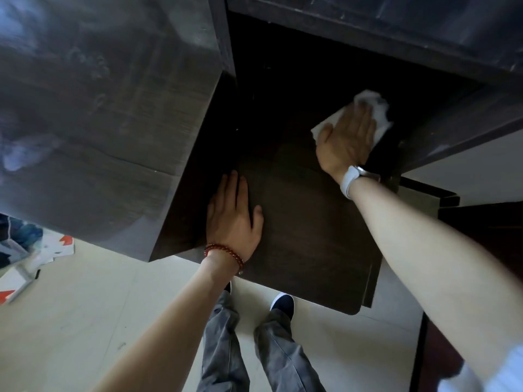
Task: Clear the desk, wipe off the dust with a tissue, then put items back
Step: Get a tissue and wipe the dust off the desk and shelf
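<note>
The desk [305, 236] is a dark brown wooden top, bare of items, set between taller dark panels. My right hand [346, 140], with a white watch on the wrist, lies flat on a white tissue [377, 113] and presses it against the far right part of the desk. My left hand [233, 216], with a red bead bracelet, rests palm down with fingers spread on the desk's near left part, beside the left cabinet's side wall.
A tall dusty grey-brown cabinet top [99, 108] stands on the left and a dark shelf [396, 32] overhangs the back. Red and white boxes and papers [25, 264] lie on the pale tiled floor at left. My feet [280, 302] stand at the desk's front edge.
</note>
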Demonstrator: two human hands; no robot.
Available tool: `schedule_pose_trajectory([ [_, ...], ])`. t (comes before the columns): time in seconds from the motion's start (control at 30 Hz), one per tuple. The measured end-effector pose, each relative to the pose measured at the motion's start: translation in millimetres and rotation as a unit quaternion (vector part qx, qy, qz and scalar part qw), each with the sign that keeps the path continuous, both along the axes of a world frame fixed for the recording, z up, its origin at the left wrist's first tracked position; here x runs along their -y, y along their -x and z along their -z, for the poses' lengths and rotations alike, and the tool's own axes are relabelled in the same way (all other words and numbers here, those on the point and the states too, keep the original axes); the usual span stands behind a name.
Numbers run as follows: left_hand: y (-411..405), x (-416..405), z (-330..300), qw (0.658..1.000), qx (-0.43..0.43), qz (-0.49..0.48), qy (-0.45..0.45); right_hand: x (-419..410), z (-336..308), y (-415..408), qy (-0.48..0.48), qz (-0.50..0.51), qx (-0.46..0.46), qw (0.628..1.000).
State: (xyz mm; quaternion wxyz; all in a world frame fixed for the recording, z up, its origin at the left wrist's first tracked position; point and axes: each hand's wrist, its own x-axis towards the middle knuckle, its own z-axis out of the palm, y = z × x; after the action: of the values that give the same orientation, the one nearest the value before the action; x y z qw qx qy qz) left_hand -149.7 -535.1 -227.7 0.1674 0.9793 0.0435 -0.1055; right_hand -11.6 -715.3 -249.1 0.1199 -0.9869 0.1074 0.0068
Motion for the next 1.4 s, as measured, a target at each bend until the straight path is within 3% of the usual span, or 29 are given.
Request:
schedule_pose_trajectory([
  [0.23, 1.3, -4.4, 5.7, 1.000, 0.007, 0.013, -0.003, -70.3, -3.6, -42.7, 0.002, -0.247, 0.021, 0.969],
  [0.33, 0.4, -7.3, 5.9, 0.999, 0.015, 0.028, -0.023, -84.3, -2.5, -53.0, 0.027, -0.281, -0.022, 0.959],
  [0.4, 0.5, -9.3, 5.2, 0.999, 0.027, 0.039, -0.020, -79.3, -5.5, -43.0, 0.044, -0.310, -0.019, 0.950],
  [0.47, 2.0, -11.0, 3.6, 0.999, 0.026, 0.040, 0.003, -69.8, -3.5, -21.6, 0.003, -0.368, 0.012, 0.930],
  [0.63, 13.2, -10.3, -1.5, 0.998, 0.042, -0.004, 0.044, -64.2, -4.8, 44.9, 0.008, -0.491, -0.044, 0.870],
  [0.7, 20.7, -8.0, -1.4, 0.998, 0.053, -0.016, 0.040, -73.1, -3.5, 51.7, 0.000, -0.481, -0.012, 0.877],
  [0.83, 36.8, -10.4, -4.6, 0.996, 0.055, -0.050, 0.050, -98.8, -9.9, 47.9, -0.103, -0.360, 0.016, 0.927],
  [0.97, 49.4, -18.4, -7.2, 0.996, 0.068, -0.025, 0.045, -105.0, -12.9, 45.9, -0.123, -0.348, 0.022, 0.929],
  [1.13, 71.0, -24.6, -11.8, 0.992, 0.110, -0.020, 0.054, -98.1, -12.5, 71.6, -0.112, -0.452, 0.015, 0.885],
  [1.4, 87.5, -29.2, -12.9, 0.992, 0.116, -0.014, 0.042, -86.4, -21.7, 67.3, 0.017, -0.598, -0.002, 0.801],
])
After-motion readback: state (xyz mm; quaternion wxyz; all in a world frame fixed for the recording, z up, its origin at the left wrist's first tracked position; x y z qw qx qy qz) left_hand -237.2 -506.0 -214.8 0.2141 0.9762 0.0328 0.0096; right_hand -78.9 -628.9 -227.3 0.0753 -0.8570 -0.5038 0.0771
